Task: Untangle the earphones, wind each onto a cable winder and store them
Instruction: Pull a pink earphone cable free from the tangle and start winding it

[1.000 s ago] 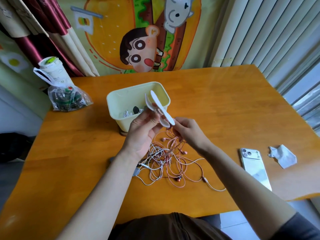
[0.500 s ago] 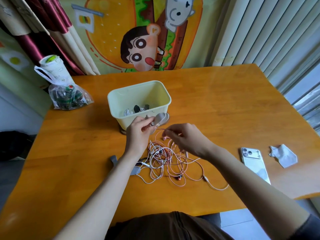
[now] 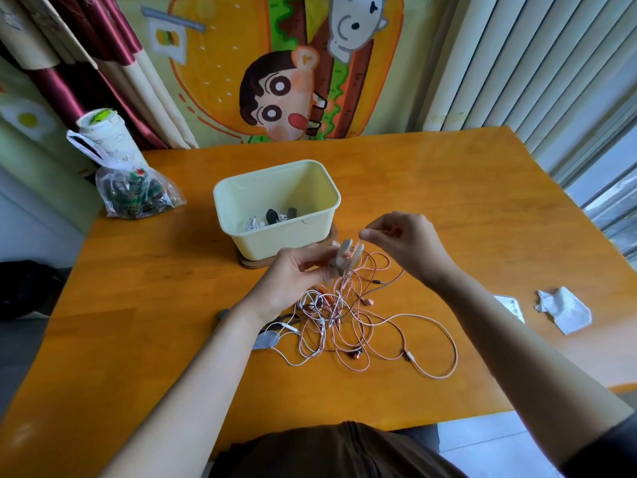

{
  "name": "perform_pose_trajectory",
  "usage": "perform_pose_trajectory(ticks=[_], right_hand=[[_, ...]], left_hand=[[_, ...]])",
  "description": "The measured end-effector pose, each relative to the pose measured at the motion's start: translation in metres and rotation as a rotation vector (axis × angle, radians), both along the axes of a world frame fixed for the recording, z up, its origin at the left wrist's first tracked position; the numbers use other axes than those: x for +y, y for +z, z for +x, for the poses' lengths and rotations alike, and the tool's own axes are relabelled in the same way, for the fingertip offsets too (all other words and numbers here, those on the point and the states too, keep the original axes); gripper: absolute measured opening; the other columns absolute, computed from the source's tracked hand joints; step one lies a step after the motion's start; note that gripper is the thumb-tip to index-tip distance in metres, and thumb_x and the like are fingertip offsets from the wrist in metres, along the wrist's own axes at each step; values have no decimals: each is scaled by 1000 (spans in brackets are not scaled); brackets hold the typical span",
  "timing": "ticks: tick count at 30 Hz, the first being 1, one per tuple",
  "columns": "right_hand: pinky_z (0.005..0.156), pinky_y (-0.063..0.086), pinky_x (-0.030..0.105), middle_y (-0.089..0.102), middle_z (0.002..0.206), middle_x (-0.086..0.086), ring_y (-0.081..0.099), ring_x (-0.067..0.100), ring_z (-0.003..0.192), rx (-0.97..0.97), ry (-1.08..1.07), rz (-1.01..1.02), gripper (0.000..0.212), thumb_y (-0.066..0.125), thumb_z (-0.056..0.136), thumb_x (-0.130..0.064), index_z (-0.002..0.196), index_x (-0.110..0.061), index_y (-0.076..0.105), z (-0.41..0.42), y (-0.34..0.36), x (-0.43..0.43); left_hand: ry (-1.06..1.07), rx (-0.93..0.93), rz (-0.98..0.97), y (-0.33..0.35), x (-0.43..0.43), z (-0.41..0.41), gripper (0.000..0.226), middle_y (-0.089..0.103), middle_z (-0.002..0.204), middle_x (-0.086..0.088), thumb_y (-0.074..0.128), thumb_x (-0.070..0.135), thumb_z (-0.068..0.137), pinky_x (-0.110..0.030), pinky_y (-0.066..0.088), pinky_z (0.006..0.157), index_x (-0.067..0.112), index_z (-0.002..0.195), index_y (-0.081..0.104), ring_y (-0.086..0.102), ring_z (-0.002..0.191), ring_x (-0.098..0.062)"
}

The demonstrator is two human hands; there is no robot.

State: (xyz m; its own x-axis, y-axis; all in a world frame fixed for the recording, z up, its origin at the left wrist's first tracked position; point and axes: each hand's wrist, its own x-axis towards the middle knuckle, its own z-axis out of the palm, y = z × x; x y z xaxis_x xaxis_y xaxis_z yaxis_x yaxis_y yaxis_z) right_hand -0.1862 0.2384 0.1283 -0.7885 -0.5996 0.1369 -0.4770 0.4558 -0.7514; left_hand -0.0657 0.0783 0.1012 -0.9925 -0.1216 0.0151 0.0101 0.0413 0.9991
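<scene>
While the knotted earphones (image 3: pixel 331 315) lie mid-table, near the person, one pink strand rises to the cable winder (image 3: pixel 344 258) — light, limp and apt to snag, so best taken close to a bud or plug; left hand (image 3: pixel 293 274) grips the winder; right hand (image 3: pixel 410 243) pinches the strand just right of it; the cream tub (image 3: pixel 286 241) stands just beyond.

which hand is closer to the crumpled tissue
Right. The right hand sits left of the crumpled tissue; the left hand is farther left, gripping the cable winder.
</scene>
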Motion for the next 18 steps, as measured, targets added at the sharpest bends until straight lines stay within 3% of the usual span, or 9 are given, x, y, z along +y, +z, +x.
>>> perform_pose_trajectory(ticks=[4,9,14,18], right_hand=[[51,33,23,48,47,-16,38,1,48,-257,-42,-157,22,64,88,-28,66,-27,62,12,-8,-6],[45,30,16,51,50,-11,39,-1,42,-569,-47,-365,23,53,96,-19,78,-6,60,38,-16,-18],[43,30,14,54,57,-4,42,0,41,-752,-124,-463,12,52,96,-13,87,-7,57,49,-23,-25],[44,33,14,57,66,4,41,4,46,-744,-130,-408,14,56,94,-15,80,-11,59,55,-33,-30]], left_hand=[[26,54,208,4,1,-4,33,71,103,-2,66,12,80,-48,47,90,28,108,73,58,101,-28],[78,65,435,4,4,-8,30,72,103,4,65,11,81,-29,53,84,31,101,75,65,101,-14],[210,48,622,1,7,-9,33,72,106,3,56,11,78,-27,55,79,30,96,77,65,104,-19],[328,46,685,-1,6,-14,31,72,106,1,57,12,81,-31,58,79,22,107,69,67,100,-18]])
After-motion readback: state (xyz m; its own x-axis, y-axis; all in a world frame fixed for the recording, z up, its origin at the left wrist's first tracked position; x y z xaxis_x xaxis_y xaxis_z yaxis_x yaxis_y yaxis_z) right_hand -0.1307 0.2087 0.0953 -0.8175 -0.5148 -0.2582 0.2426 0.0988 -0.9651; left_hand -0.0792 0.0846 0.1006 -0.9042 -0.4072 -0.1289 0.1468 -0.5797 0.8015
